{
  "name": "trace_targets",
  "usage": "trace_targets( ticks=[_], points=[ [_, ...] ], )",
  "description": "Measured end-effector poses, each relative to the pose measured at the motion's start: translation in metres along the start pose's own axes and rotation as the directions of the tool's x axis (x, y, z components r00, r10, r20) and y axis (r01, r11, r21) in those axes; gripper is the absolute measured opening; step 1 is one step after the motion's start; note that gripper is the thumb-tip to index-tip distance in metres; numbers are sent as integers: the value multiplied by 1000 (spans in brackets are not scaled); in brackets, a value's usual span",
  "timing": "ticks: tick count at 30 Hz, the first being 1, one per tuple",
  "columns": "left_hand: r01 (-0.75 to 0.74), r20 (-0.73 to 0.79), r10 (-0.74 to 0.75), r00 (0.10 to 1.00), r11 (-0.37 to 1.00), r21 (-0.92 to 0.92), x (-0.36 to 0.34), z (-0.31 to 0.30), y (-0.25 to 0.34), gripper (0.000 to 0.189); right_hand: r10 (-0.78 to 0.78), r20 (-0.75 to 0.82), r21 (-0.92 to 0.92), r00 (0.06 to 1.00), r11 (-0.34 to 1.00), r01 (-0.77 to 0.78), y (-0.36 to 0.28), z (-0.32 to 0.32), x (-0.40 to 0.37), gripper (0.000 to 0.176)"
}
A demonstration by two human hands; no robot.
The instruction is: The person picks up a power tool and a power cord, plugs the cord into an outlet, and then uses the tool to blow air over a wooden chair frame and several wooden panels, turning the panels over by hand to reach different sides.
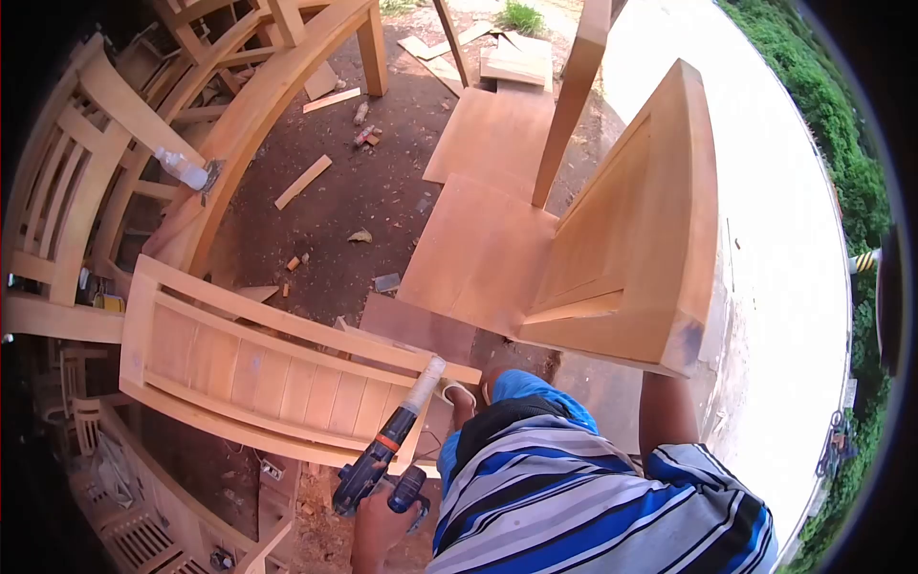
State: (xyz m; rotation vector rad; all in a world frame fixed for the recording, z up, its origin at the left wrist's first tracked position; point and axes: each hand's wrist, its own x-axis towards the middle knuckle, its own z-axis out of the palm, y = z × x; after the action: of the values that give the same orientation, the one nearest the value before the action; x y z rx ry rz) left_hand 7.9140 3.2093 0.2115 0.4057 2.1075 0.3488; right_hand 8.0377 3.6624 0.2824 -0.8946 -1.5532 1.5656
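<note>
My left hand (381,532) grips a blue and black power tool (373,469) with an orange ring and a pale nozzle that points up toward a slatted wooden backrest (258,368). My right forearm (666,413) rises to the underside of a pale wooden chair frame (641,239) that is tipped up at the right. The right hand itself is hidden behind that frame. One leg of the chair (572,105) reaches down onto flat wooden boards (478,249) on the ground.
Curved wooden furniture frames (239,115) crowd the left, with a plastic bottle (182,169) resting on one. Wood offcuts (304,181) lie on the dirt floor. A pale concrete surface (784,249) and greenery (841,143) run along the right.
</note>
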Motion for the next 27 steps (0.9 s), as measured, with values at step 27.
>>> trace_targets(
  ticks=[27],
  points=[
    [-461,-104,482,870,870,175,-121,100,190,29,680,-242,115,692,729,-675,145,31,-76,65]
  ],
)
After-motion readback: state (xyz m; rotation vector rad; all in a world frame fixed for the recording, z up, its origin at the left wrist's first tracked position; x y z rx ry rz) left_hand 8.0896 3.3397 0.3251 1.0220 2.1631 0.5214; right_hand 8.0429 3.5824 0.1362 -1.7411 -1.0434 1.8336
